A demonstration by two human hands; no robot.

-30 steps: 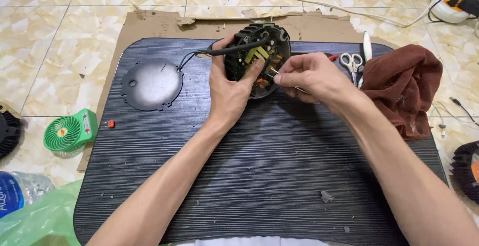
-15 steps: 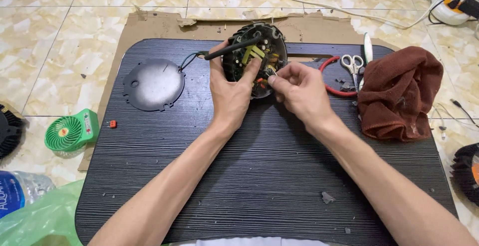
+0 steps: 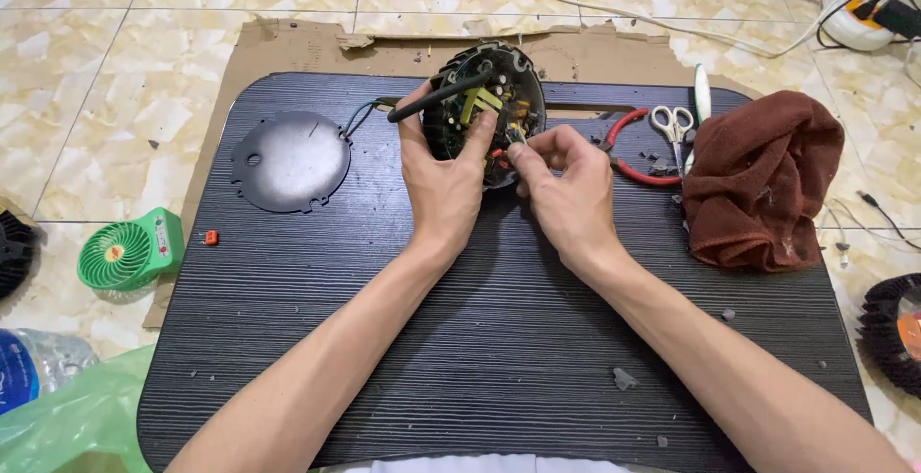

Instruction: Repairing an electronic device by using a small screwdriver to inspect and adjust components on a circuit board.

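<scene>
Black housing: a round black housing point(image 3: 484, 108) with a circuit board inside is tipped up on its edge near the far side of the board, its open face turned toward the wearer — a tilt that seems meant to bring the parts into view.
Left hand: the left hand point(image 3: 443, 180) is closed around the housing's near-left rim, thumb up the side and fingers hooked over the edge, propping it at that angle.
Right hand: the right hand point(image 3: 566, 185) is pinched shut, thumb and forefinger meeting on a small part at the housing's lower right edge; what exactly they nip is too small to tell.
Cable: a thick black cable point(image 3: 441, 97) runs out of the housing across its left rim, above the left thumb.
Metal disc: a round grey disc point(image 3: 291, 160) lies flat to the left, joined to the housing by thin wires — set aside but tethered.
Work surface: a dark ribbed board point(image 3: 480, 339) over a sheet of cardboard point(image 3: 288, 46), on a tiled floor.
Tools: red-handled pliers point(image 3: 624, 142) and small scissors point(image 3: 672, 126) lie just right of the right hand, within easy reach.
Cloth: a brown-red cloth point(image 3: 763, 180) is bunched on the board's right edge.
Off the board: a small green fan point(image 3: 125, 250) sits on the floor at left.
</scene>
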